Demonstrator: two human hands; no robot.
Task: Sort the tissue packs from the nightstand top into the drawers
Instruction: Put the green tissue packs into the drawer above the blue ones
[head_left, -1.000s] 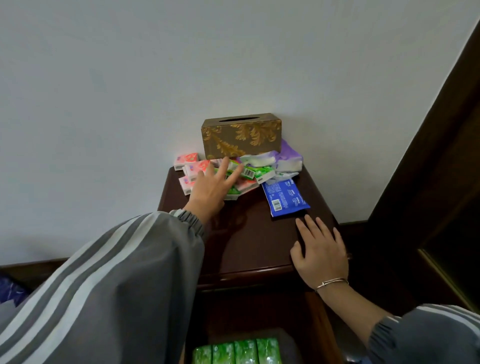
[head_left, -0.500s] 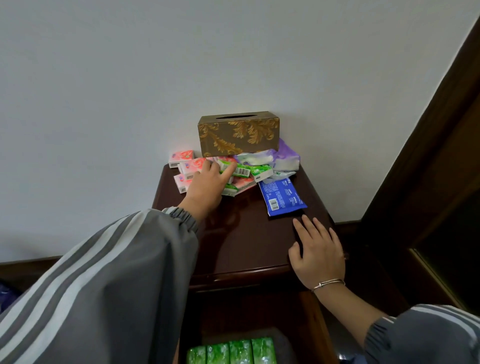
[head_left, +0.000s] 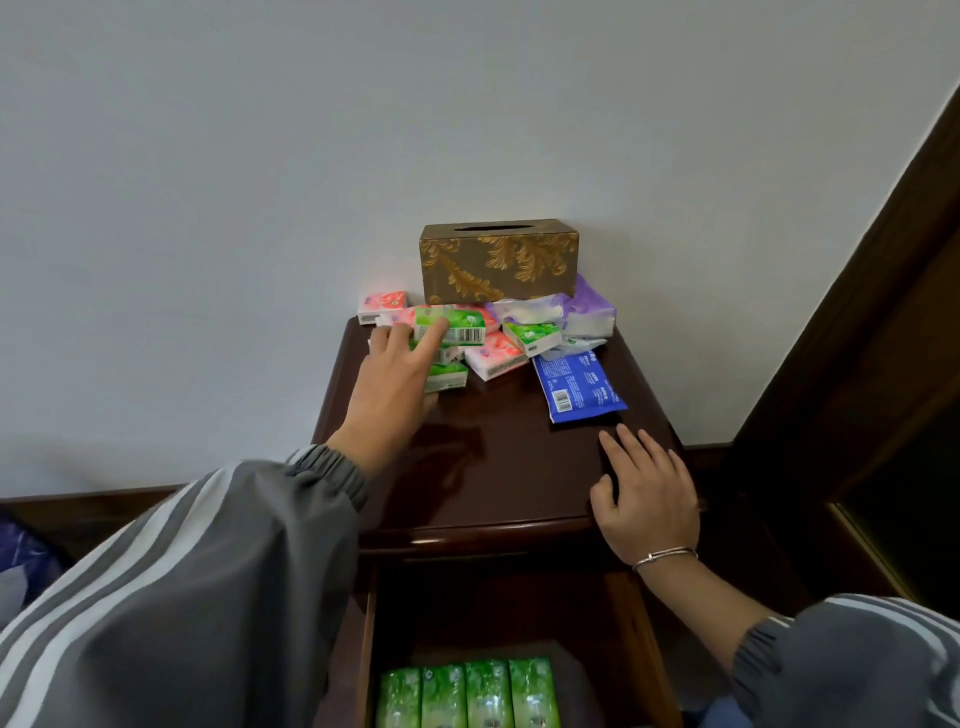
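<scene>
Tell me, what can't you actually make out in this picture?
Head view:
- pile of packs: partly covered by the left hand, whose grip is unclear.
- green packs in the drawer: cut off by the bottom edge.
- print on the blue pack: too small to read.

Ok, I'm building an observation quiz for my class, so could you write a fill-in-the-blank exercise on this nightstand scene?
1. The four packs lined up in the open drawer are all ____.
2. The right hand lies flat on the nightstand top; the flat pack just beyond it is ____.
3. The bracelet is on the ____ wrist.
Missing words: green; blue; right.
</scene>
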